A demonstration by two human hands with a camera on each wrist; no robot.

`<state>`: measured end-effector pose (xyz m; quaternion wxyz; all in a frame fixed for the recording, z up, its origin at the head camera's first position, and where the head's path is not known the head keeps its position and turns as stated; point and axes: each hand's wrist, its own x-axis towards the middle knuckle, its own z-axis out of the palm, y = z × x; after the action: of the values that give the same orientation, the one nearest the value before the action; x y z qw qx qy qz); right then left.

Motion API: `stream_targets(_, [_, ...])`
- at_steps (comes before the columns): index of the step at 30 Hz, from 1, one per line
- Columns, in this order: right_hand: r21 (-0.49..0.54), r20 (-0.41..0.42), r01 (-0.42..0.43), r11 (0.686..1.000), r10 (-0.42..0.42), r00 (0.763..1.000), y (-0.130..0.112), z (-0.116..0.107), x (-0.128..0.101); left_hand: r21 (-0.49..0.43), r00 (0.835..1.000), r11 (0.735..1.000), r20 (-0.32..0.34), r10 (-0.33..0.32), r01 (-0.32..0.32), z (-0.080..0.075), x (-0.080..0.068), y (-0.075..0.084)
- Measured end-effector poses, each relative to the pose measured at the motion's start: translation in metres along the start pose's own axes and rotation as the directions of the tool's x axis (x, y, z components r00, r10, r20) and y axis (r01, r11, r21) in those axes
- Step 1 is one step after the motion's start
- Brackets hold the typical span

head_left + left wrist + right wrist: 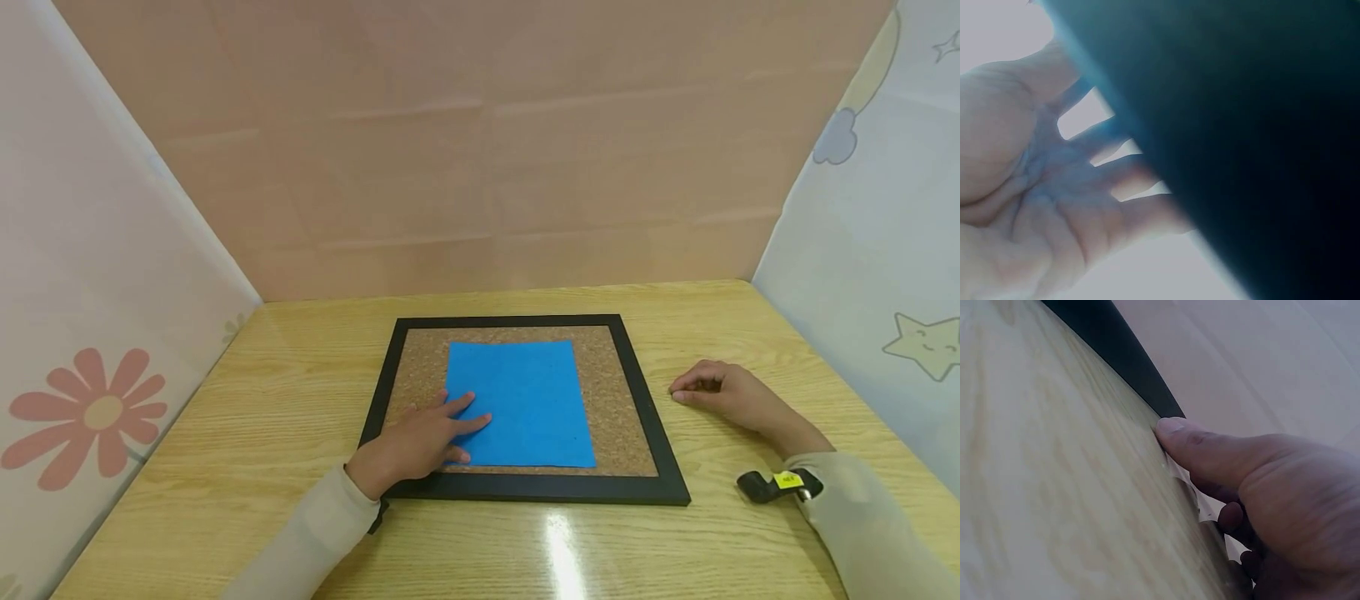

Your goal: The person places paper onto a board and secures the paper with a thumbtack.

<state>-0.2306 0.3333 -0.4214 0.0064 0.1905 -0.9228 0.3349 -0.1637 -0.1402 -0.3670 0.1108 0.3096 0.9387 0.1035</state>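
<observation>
Pressing blue paper point(522, 402) with spread left hand point(417, 443) fingers, right hand point(722, 393) curled, yellow tag point(788, 480) unreadable

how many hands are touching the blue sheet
1. The left hand lies flat with its fingers on the blue sheet in the cork board. The right hand rests on the table, apart from it.
</observation>
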Motion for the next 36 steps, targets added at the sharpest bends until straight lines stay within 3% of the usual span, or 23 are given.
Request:
stream_targets(11, [-0.007, 0.017, -0.044, 0.999, 0.044, 0.999, 0.0004, -0.0014, -0.0002, -0.009, 1.0, 1.0, 0.011, -0.012, 0.012, 0.003, 0.0026, -0.0025])
stream_targets(26, [0.107, -0.02, -0.213, 0.971, 0.217, 0.976, -0.001, -0.0048, -0.0018, -0.017, 0.999, 0.999, 0.035, -0.031, 0.031, 0.0029, 0.0028, -0.0017])
stream_targets(36, [0.155, -0.014, -0.145, 0.977, 0.149, 0.989, 0.0024, -0.0034, -0.0008, -0.019, 0.999, 0.999, 0.03, -0.027, 0.027, 0.0029, 0.0027, -0.0022])
